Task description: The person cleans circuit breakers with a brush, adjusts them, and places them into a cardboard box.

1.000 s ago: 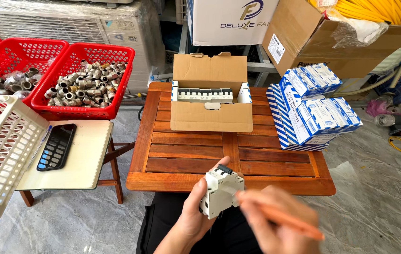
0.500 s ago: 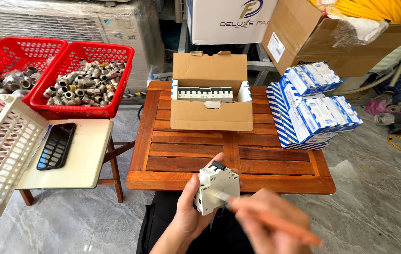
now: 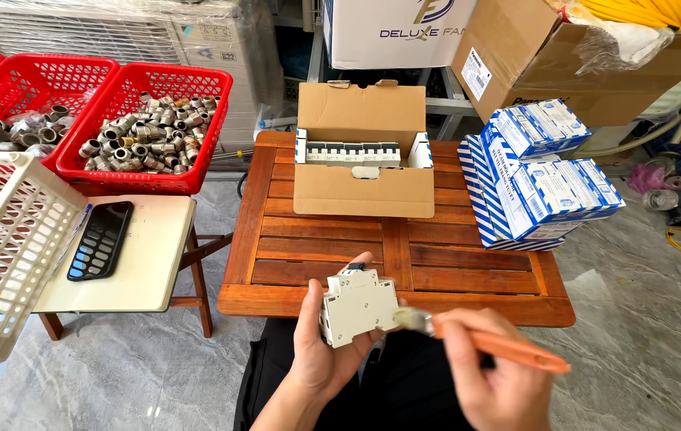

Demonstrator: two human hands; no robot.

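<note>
L hand [image 3: 320, 351] holds breaker [image 3: 356, 307] | R hand [image 3: 488, 375] brush [image 3: 484, 339] touching it

Person, head-camera view: 2 bare hands, left hand [image 3: 320, 351] and right hand [image 3: 492, 383], without gloves, rings or watch. Forearms bare, no sleeves in view. Black fabric trousers [image 3: 404, 383] cover both legs below the hands.
</note>
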